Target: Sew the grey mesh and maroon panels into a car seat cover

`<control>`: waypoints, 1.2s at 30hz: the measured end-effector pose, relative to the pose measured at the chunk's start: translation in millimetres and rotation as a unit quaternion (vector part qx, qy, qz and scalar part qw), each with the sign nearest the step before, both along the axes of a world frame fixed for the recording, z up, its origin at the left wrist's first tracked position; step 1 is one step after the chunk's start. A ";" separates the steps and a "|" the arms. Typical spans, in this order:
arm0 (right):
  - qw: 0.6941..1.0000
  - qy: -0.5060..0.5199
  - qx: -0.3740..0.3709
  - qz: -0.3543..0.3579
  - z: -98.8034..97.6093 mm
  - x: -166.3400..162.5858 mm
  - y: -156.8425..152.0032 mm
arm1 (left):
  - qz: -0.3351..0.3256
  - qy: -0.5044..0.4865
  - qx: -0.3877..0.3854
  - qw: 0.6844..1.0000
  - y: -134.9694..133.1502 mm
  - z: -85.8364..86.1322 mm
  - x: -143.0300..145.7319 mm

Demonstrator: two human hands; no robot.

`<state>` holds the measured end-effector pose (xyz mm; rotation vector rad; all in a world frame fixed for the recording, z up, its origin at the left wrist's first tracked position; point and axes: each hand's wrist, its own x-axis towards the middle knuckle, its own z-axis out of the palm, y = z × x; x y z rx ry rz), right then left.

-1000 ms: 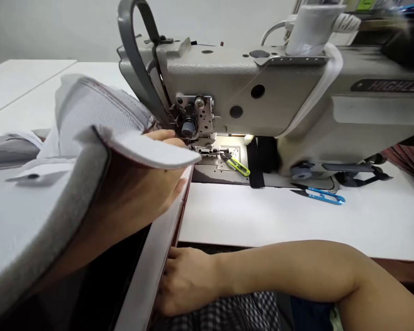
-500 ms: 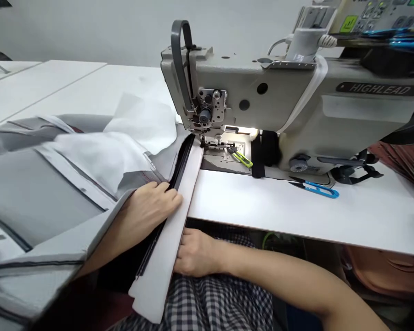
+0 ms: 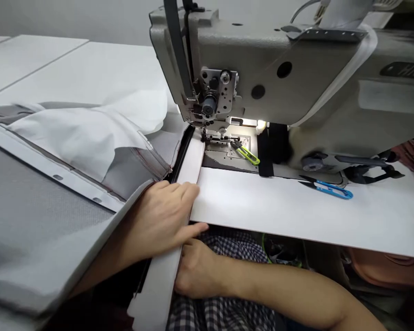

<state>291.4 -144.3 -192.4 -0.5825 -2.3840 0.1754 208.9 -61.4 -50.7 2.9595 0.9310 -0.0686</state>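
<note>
A long white strip [image 3: 155, 280] with black edging along its left side runs from near my lap up to the sewing machine's [image 3: 210, 110] needle area. My left hand [image 3: 168, 207] lies across the strip, fingers over its right edge and thumb stretched out to the right. Below it, my right hand [image 3: 196, 269] is closed at the strip's right edge; its fingertips are hidden. Grey fabric [image 3: 51, 193] with white panels drapes over my left forearm and joins the strip near the machine's foot.
Lime-green thread snips [image 3: 246, 153] lie on the machine bed, just right of the needle area. Blue thread snips [image 3: 332, 188] rest farther right on the white table [image 3: 248, 197]. Its front edge runs above my lap. Reddish fabric [image 3: 411, 156] is at the far right.
My left hand has moved right across the strip, and its thumb now sticks out. My right hand stays at the strip's edge. The view has come closer to the machine.
</note>
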 end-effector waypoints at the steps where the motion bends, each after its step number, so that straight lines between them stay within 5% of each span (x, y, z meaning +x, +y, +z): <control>1: 1.000 0.004 -0.003 -0.003 2.0 -0.6 -1.2 | 0.048 0.053 -0.002 0.997 1.0 -6.1 -1.0; 6: 0.997 0.050 0.015 -0.057 11.6 -1.9 -2.3 | 0.173 0.124 -0.080 0.974 5.9 -21.5 -18.6; 16: 0.993 0.097 0.020 -0.064 7.8 -1.1 -1.1 | 0.175 0.075 -0.119 0.975 7.3 -33.2 -17.8; 26: 0.988 0.142 0.014 -0.064 35.9 2.3 4.4 | 0.151 0.123 -0.143 0.970 14.6 -24.2 -14.4; 36: 0.990 0.107 0.037 -0.080 19.1 -9.8 6.3 | 0.148 0.158 -0.202 0.955 23.3 -21.9 -8.4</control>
